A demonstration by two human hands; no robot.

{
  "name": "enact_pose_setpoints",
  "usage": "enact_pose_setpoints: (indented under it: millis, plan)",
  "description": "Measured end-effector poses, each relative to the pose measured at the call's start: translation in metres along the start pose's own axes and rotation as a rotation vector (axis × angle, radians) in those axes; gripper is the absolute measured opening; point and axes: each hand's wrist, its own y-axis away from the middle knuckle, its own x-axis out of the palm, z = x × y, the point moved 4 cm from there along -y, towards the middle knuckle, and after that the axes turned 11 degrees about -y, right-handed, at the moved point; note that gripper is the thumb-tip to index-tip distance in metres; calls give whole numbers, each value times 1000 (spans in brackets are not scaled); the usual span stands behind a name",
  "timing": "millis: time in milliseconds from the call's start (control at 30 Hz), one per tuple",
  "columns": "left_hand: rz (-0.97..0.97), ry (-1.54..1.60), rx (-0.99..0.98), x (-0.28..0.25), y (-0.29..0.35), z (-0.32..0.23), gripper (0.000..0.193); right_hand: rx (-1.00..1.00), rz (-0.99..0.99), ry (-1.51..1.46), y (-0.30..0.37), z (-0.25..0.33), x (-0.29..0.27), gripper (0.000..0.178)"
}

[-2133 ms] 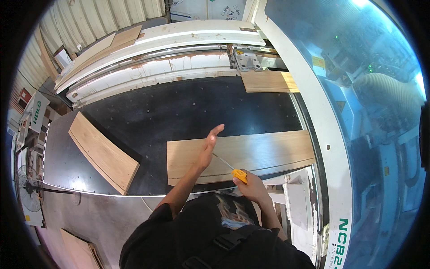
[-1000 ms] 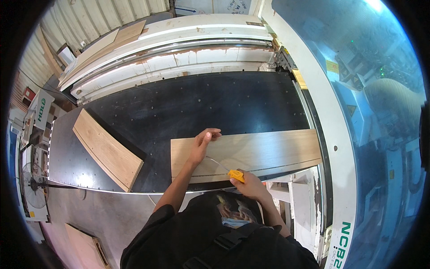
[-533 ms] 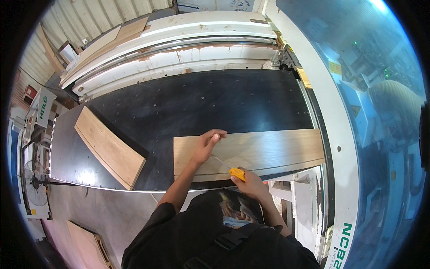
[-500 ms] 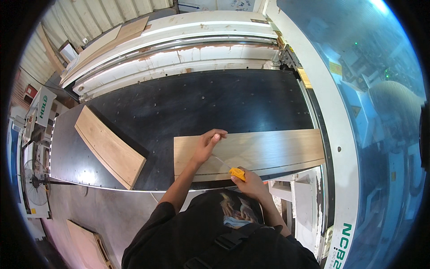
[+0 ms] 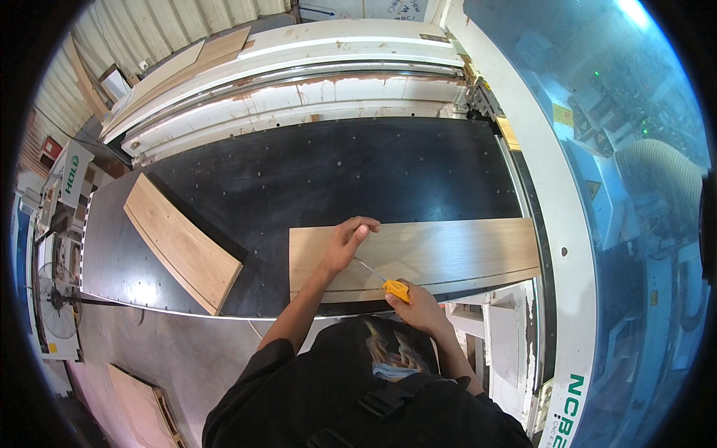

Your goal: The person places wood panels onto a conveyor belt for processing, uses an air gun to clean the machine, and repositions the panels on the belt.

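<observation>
A light wooden board (image 5: 463, 246) lies along the near right of the black tabletop (image 5: 321, 164), with a dark curved line near its front edge. At the board's front edge, my right hand (image 5: 420, 308) is closed round a yellow tape measure (image 5: 396, 290). Its thin, pale strip runs up and left over the board to the underside of my left hand (image 5: 347, 243). My left hand is over the board's left part with its fingers curled and its thumb close to them. What those fingers hold, if anything, is hidden.
A second, curved wooden board (image 5: 179, 243) rests at the table's left. Beyond the table runs a white machine beam (image 5: 328, 48) with panels on it. A white and blue machine housing (image 5: 612, 246) bounds the right side. A floor fan (image 5: 58, 299) and more panels (image 5: 142, 407) are at lower left.
Hardly anything differs: both hands and the tape measure keep their places over the board. The whole view has shifted very slightly.
</observation>
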Motion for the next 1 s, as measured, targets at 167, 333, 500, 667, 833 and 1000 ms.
enact_pose_setpoints:
  millis: [167,333,500,667,833,1000]
  plan:
    - [7,-13,2,0,0,-1,50,-16,-3,-21,1,-1,-2,47]
    - [15,-13,12,-1,0,-3,48,-28,-9,-24,1,-2,-2,46]
    - [11,3,2,0,0,-4,48,-44,-3,-46,2,2,-1,45]
    - [14,-19,0,0,0,-4,48,-24,-6,-45,1,-1,-1,43]
    - [7,-4,12,-1,0,-3,49,-17,14,-80,1,7,-5,41]
    - [2,35,7,-1,0,0,48,24,25,-84,2,12,-8,41]
